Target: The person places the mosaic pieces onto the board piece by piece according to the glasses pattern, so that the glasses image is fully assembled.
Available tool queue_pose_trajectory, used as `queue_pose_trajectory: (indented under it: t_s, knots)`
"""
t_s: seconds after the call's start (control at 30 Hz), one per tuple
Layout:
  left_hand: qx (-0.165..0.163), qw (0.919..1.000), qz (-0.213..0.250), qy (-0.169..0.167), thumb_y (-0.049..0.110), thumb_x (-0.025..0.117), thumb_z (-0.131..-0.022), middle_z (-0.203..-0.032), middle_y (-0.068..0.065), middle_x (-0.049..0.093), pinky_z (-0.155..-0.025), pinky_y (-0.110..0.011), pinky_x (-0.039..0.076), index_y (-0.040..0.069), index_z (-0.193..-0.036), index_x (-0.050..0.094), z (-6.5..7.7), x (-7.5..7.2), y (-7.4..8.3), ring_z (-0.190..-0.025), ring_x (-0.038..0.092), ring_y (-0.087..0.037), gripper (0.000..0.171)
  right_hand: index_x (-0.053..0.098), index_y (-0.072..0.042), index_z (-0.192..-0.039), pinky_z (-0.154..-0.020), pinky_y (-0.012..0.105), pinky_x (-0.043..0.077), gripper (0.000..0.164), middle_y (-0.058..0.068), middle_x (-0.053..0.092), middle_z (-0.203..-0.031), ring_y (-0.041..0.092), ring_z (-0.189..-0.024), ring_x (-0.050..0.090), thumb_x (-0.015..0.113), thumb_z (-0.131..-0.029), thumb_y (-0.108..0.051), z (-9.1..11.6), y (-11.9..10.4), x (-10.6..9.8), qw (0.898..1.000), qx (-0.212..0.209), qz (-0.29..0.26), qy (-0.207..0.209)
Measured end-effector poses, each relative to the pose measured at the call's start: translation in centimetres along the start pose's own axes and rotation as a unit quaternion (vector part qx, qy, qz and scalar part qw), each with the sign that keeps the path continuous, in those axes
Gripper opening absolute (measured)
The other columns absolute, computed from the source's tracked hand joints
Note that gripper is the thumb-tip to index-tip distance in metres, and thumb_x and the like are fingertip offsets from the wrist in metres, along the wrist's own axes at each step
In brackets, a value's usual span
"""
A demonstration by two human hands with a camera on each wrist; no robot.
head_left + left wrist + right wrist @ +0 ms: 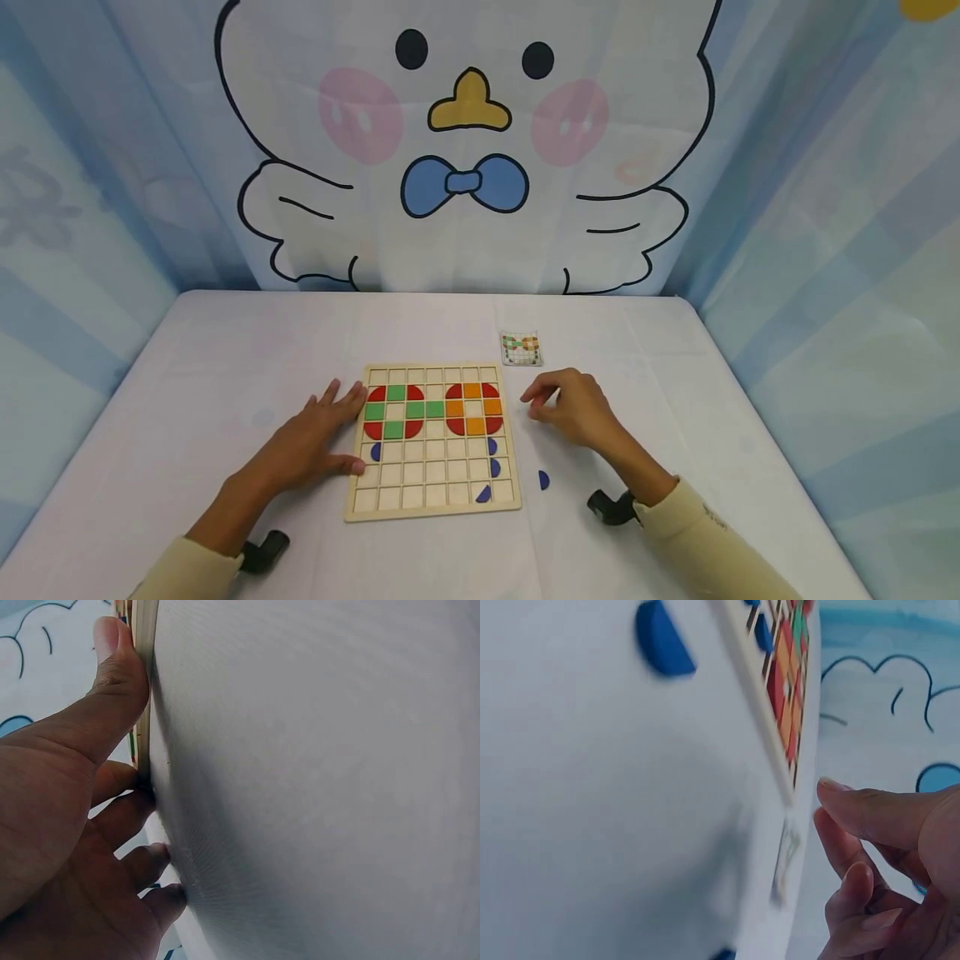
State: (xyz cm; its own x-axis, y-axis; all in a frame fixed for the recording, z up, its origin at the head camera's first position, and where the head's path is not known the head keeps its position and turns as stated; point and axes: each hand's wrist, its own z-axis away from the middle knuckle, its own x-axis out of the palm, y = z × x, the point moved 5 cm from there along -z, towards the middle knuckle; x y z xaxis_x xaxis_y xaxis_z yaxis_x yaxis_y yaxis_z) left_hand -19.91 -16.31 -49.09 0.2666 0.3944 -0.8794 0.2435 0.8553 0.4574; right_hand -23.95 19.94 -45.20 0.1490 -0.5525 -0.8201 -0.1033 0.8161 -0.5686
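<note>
A square wooden grid board [435, 450] lies on the table with red, green and orange pieces in its upper rows. Several blue half-round pieces [495, 468] sit in its lower cells. My left hand [311, 442] rests at the board's left edge, fingers spread and thumb [124, 675] against the side. Off the board's right side hovers my right hand [573, 406], its fingers loosely bent. Thumb and index fingertips are a little apart in the right wrist view, with nothing seen between them. A loose blue half-round piece [543, 480] lies below that hand.
A small pattern card [522, 348] lies beyond the board's upper right corner, showing a similar coloured design. The table has a white cloth [247, 358]. A curtain with a cartoon figure [465, 242] hangs behind, and more curtains flank both sides.
</note>
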Motion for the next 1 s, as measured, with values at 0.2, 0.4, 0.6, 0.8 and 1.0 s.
queue_pose_trajectory:
  t_s: [0.2,0.4,0.6,0.8,1.0]
  knots:
    - [-0.001,1.0000,-0.003,-0.003,0.050,0.091,-0.077,-0.173,-0.017,0.030,-0.121,-0.077,0.028,0.010,-0.167,0.030,-0.1,0.0,0.0,-0.162,0.017,-0.052,0.116,0.083,-0.017,-0.099,-0.065,0.030,0.046,0.012,-0.002,0.072,-0.085,0.020,-0.075,0.056,0.084,-0.090,-0.009,0.0,3.7,-2.2,0.999,0.036,0.012,0.021]
    - [0.001,1.0000,-0.003,-0.002,0.050,0.091,-0.077,-0.173,-0.017,0.030,-0.122,-0.076,0.028,0.010,-0.167,0.030,-0.2,0.0,0.0,-0.162,0.017,-0.052,0.116,0.083,-0.017,-0.101,-0.067,0.032,0.044,0.014,0.002,0.076,-0.090,0.023,-0.085,0.062,0.082,-0.090,-0.009,0.0,6.4,-3.4,0.997,0.060,0.041,0.036]
    - [0.001,1.0000,-0.002,-0.003,0.050,0.092,-0.076,-0.173,-0.018,0.030,-0.121,-0.077,0.029,0.010,-0.167,0.030,-0.1,0.0,0.1,-0.161,0.017,-0.053,0.117,0.083,-0.019,-0.104,-0.073,0.036,0.047,0.018,0.004,0.074,-0.092,0.027,-0.095,0.065,0.085,-0.089,-0.009,0.2,7.3,-3.5,0.995,0.073,0.063,0.025]
    - [0.002,1.0000,-0.001,-0.002,0.049,0.092,-0.076,-0.173,-0.018,0.030,-0.122,-0.076,0.028,0.009,-0.167,0.030,-0.1,0.0,0.1,-0.162,0.017,-0.053,0.116,0.083,-0.019,-0.107,-0.077,0.041,0.052,0.016,0.005,0.072,-0.095,0.027,-0.097,0.063,0.081,-0.093,-0.012,0.4,7.1,-3.0,0.995,0.079,0.068,0.002]
    - [0.000,1.0000,-0.004,-0.001,0.049,0.092,-0.076,-0.173,-0.018,0.030,-0.121,-0.077,0.029,0.010,-0.167,0.030,-0.1,-0.1,0.2,-0.161,0.018,-0.053,0.116,0.081,-0.019,-0.104,-0.081,0.043,0.055,0.016,0.004,0.071,-0.094,0.026,-0.095,0.062,0.086,-0.089,-0.015,0.5,6.5,-2.6,0.994,0.075,0.077,-0.014]
